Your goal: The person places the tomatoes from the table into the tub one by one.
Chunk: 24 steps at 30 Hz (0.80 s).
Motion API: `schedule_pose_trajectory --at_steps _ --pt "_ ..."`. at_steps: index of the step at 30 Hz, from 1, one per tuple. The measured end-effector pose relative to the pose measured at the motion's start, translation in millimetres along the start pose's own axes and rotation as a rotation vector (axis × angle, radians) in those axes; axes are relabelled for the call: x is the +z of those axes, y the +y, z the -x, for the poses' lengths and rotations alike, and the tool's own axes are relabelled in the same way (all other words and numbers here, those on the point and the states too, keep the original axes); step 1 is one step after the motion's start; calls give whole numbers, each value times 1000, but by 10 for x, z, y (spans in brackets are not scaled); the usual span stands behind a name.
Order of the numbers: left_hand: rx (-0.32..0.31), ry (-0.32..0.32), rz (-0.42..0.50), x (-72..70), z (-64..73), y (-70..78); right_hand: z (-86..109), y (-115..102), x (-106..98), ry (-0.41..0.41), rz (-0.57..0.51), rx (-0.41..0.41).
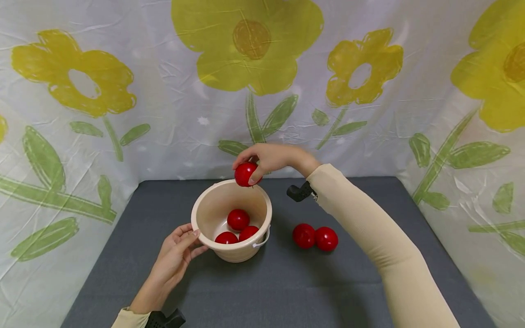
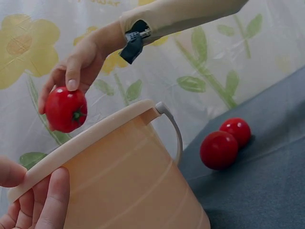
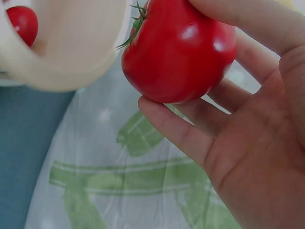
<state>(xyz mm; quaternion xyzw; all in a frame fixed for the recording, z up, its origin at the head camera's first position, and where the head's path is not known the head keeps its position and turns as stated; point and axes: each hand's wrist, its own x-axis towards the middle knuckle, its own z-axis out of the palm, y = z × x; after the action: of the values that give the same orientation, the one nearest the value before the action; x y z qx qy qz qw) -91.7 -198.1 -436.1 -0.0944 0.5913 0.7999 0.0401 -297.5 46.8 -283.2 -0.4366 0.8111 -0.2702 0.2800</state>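
A cream plastic bucket [image 1: 238,255] stands on the table, its mouth facing up. My left hand [image 1: 178,250] grips its left rim, thumb on top and fingers beneath, as the left wrist view also shows. Above the far rim, my right hand [image 1: 272,157] holds a red tomato [image 1: 244,174] by thumb and fingertips. That tomato's green stem [image 3: 138,24] points away from the palm in the right wrist view. Inside the bucket lie three more red tomatoes [image 1: 238,219], two of them partly hidden by the near rim.
Two red tomatoes [image 1: 304,236] sit side by side on the dark grey tablecloth [image 1: 287,291], right of the bucket. The bucket's pale handle [image 1: 263,239] hangs down at its right side. A flower-printed curtain [image 1: 164,91] rises behind the table and along both sides.
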Motion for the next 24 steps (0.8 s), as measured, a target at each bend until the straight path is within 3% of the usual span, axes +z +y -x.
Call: schedule_pose_trajectory --at_steps 13,24 --pt "1 -8 7 -12 -5 -6 -387 -134 155 -83 -15 3" --pt "-38 5 -13 3 -7 23 -615 -142 418 -173 -4 -7"
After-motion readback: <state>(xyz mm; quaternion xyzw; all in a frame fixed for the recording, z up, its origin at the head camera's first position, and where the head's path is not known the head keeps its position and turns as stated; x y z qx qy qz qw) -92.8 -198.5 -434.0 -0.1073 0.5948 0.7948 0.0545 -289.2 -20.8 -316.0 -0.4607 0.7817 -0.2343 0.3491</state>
